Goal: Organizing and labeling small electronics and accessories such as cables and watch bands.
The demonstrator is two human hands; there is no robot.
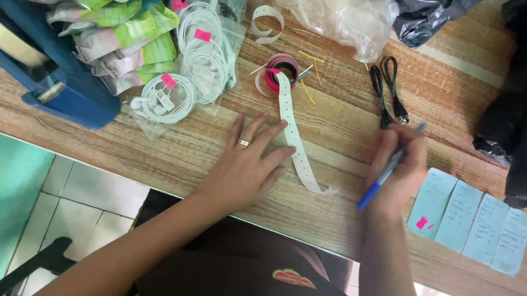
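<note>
Lying on the tabletop (157, 152), a white strip (293, 139) is seen running diagonally from a pink roll (280, 73) down toward the person, between both hands. The left hand (245, 163) is spread flat, fingertips touching the strip's left edge. The right hand (395, 169), just right of the strip's near end, is closed around a blue pen (387, 171), tip raised away.

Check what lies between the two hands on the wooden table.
Head view: the free end of the white perforated paper strip lies between left hand and right hand; otherwise bare wooden table.
</note>
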